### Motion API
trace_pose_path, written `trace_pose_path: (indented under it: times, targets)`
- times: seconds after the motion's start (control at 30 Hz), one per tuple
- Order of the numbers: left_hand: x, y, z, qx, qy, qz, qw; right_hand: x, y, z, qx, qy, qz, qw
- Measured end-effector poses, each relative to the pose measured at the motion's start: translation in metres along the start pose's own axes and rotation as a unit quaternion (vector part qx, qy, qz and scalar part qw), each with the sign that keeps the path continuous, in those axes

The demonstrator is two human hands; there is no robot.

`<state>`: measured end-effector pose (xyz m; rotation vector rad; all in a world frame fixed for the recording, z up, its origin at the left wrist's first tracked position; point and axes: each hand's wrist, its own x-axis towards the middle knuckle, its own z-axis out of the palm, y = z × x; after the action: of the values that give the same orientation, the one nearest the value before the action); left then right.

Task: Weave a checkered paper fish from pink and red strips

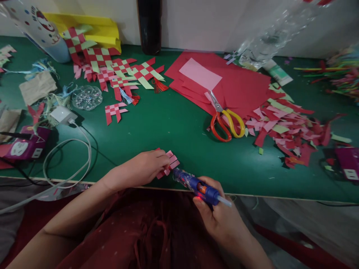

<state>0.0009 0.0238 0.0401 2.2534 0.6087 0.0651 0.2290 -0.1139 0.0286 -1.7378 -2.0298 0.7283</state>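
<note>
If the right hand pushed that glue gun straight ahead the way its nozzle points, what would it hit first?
Most likely the small woven red-and-pink paper piece that the left hand pins to the green table. The glue gun in the right hand has its nozzle almost at that piece's edge.

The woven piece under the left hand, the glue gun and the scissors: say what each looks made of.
Woven piece: matte paper strips, red and pink, flat and creased. Glue gun: glossy blue plastic, likely; a red light glows. Scissors: shiny metal blades, smooth orange and yellow plastic-looking handles.
</note>
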Motion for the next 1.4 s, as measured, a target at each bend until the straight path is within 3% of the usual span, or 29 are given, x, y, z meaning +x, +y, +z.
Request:
trace_pose_path:
  times: [0.37,0.73,1.4]
  targets:
    - [0.0008,0.0001,0.0012,0.003,0.001,0.006,1.000,0.0019,-0.0059,-0.0079,0.036,-0.036,0.019,0.999]
    - [-0.0009,-0.0021,0.0027,-0.006,0.011,0.006,1.000,0.0006,-0.0049,-0.0032,-0.010,0.059,-0.017,0.998]
    - [-0.0011,-0.0011,0.0017,0.009,0.015,0.019,1.000,0.0008,-0.0066,-0.0061,-0.001,0.014,-0.001,1.000]
